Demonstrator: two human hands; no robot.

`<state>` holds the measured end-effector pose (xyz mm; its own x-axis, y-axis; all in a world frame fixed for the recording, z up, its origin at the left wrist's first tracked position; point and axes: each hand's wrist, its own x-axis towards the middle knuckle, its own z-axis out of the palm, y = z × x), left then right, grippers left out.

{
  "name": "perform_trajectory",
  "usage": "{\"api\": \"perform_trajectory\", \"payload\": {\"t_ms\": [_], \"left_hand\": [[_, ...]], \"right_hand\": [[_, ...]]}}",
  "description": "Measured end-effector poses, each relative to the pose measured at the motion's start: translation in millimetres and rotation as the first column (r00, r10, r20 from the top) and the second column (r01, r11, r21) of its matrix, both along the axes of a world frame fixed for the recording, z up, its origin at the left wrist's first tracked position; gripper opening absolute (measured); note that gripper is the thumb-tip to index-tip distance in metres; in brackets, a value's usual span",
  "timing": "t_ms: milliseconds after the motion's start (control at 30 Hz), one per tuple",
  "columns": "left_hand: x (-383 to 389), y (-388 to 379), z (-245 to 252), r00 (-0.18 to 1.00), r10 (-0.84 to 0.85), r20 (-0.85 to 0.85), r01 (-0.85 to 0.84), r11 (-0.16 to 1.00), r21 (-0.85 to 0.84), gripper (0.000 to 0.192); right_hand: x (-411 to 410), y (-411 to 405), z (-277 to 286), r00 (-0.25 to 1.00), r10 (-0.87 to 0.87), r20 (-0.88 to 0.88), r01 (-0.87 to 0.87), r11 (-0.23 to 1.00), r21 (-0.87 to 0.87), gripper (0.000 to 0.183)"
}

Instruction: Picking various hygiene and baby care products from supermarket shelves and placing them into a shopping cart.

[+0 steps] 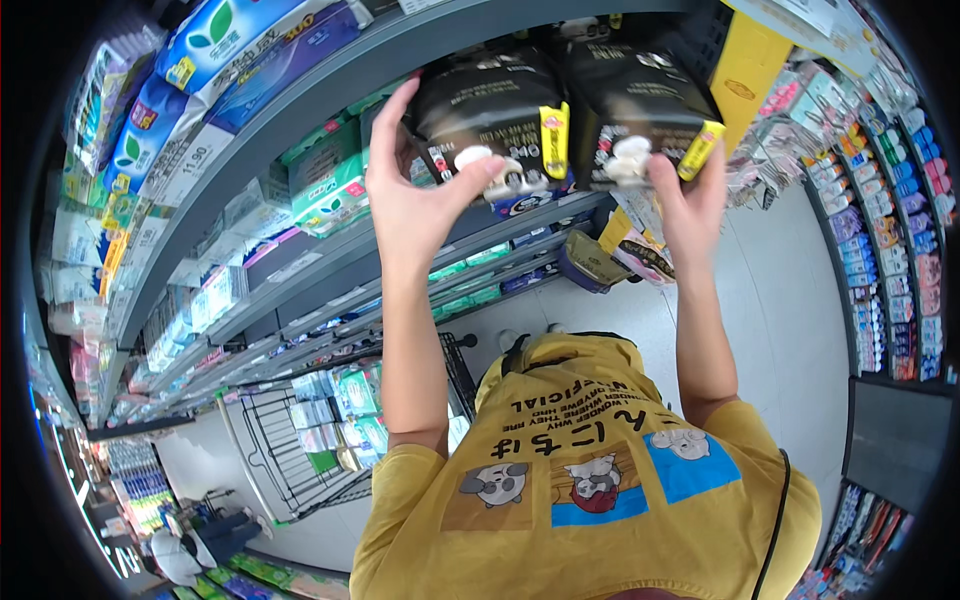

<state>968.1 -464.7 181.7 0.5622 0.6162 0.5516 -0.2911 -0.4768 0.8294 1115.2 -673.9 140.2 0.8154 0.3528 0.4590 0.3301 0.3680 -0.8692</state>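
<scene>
Two glossy black plastic packs with yellow tabs sit side by side at the front of an upper shelf. My left hand (420,180) grips the left black pack (487,105), its thumb on the printed front and its fingers along the left side. On the right black pack (637,97), my right hand (694,199) has its thumb on the front and its fingers around the right edge, by the yellow tab. Under both packs, the shelf edge is partly covered. More dark packaging (589,30) shows behind them.
Green tissue packs (326,180) stand on the shelf to the left. Below left is a wire shopping cart (270,442) holding several packs. A yellow panel (746,82) borders the shelf at right. Another person (180,555) is low down at the far left.
</scene>
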Motion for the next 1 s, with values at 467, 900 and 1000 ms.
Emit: {"api": "perform_trajectory", "payload": {"t_ms": [467, 900, 1000], "left_hand": [[-164.9, -61.9, -60.6, 0.931, 0.28, -0.233, -0.334, 0.912, -0.238, 0.088], [-272.7, -200.8, -209.4, 0.642, 0.473, -0.603, -0.756, 0.259, -0.601, 0.096], [-290.2, -208.0, -230.8, 0.563, 0.478, -0.674, -0.8, 0.112, -0.589, 0.1]], "right_hand": [[-72.0, -20.4, -53.7, 0.869, 0.413, -0.274, -0.491, 0.787, -0.373, 0.082], [-126.5, 86.3, -129.8, 0.271, 0.861, -0.43, -0.691, -0.138, -0.71, 0.09], [-157.3, 120.3, -151.1, 0.159, 0.821, -0.548, -0.651, -0.33, -0.684, 0.091]]}}
